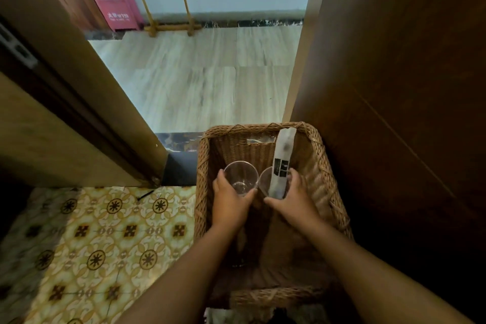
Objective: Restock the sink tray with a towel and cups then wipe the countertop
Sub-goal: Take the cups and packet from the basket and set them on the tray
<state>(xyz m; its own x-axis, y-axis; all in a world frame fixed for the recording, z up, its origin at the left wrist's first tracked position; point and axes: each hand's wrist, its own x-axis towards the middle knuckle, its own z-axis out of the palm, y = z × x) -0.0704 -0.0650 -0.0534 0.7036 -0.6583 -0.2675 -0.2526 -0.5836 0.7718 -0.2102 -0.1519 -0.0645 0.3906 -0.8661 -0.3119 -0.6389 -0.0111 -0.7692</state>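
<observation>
A deep wicker basket (pixel 324 163) stands on the floor against a wooden wall. Inside it, my left hand (pixel 230 198) grips a clear plastic cup (pixel 240 176) by its side, mouth up. My right hand (pixel 295 198) holds a second clear cup (pixel 265 180), mostly hidden behind a long white wrapped packet (pixel 282 158) with a dark label that stands in it and leans on the basket's far rim. The two cups touch rim to rim. No towel shows.
A dark wooden wall (pixel 394 87) stands close on the right and an open wooden door (pixel 79 102) on the left. Patterned yellow tiles (pixel 105 239) cover the near floor, pale tiles (pixel 200 81) lie beyond the threshold. A red box (pixel 113 0) stands far back left.
</observation>
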